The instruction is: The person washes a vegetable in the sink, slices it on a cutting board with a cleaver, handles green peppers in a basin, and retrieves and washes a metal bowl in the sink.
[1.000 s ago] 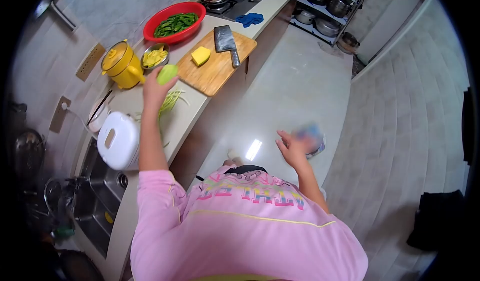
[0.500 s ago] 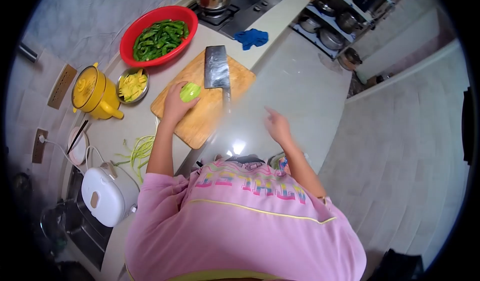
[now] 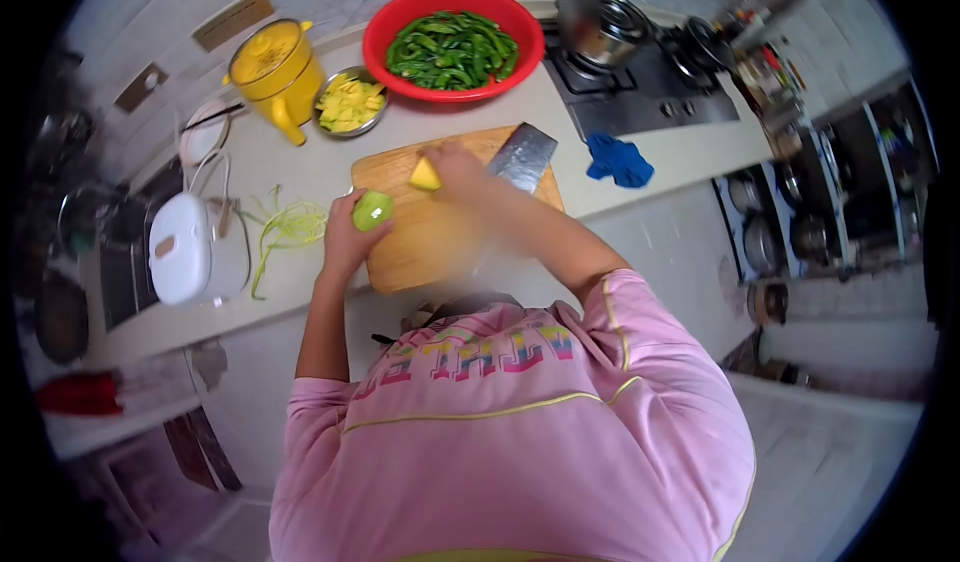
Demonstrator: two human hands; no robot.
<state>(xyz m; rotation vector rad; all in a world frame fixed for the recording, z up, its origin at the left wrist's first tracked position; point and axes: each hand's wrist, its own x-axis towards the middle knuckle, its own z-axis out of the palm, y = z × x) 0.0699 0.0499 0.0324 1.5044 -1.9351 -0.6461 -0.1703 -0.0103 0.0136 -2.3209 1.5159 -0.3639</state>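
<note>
- A white rounded electric cooker (image 3: pixel 192 247) sits at the far left of the pale kitchen counter (image 3: pixel 320 167), thin green peel strips (image 3: pixel 285 227) lying just beside it.
- Left hand (image 3: pixel 350 242) is wrapped around a round pale-green peeled vegetable piece (image 3: pixel 372 210), held at the left edge of the wooden cutting board (image 3: pixel 420 242).
- Right hand (image 3: pixel 455 169) has its fingers pinched on a yellow wedge-shaped chunk (image 3: pixel 425 175), resting on the board's far side next to the broad steel cleaver blade (image 3: pixel 522 155).
- Judged from this view, cutting would go best with the green piece set flat on the board, fingertips curled back and clear of the blade.
- Behind the board stand a yellow lidded pot (image 3: pixel 270 72), a small steel bowl of yellow slices (image 3: pixel 348 103) and a red plastic basin of green pods (image 3: pixel 453 42).
- The cleaver's handle is hidden by the right forearm; the near edge of the board is blurred; the fisheye edges darken the sink and shelves.
</note>
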